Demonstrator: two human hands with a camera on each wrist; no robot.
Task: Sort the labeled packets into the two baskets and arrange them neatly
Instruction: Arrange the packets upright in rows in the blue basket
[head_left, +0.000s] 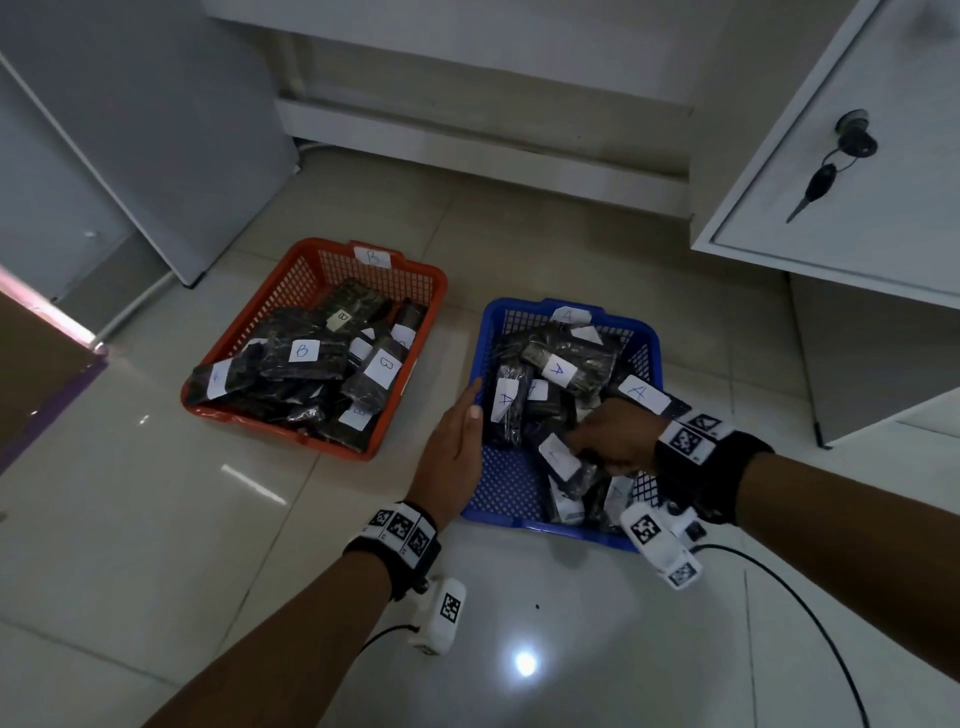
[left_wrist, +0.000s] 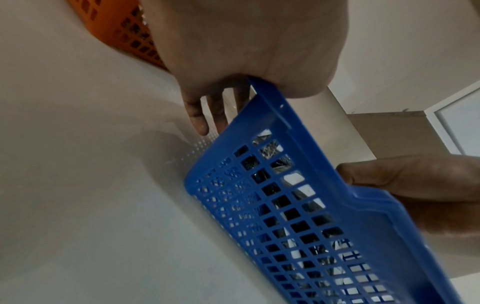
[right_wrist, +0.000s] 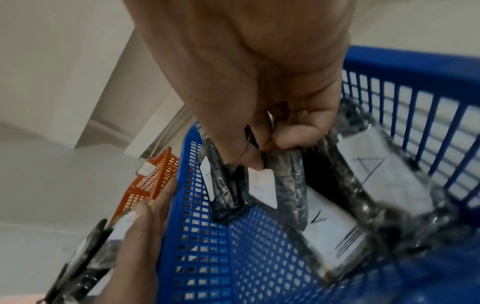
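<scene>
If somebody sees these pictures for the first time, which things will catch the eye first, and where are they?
Two mesh baskets stand side by side on the tiled floor: a red basket to the left with dark packets marked B, and a blue basket to the right with packets marked A. The left hand lies flat against the blue basket's left wall, while the right hand reaches inside and pinches a packet.

Office or storeroom, glossy tiled floor (head_left: 156, 519), keyed metal cabinet (head_left: 857, 182)
</scene>
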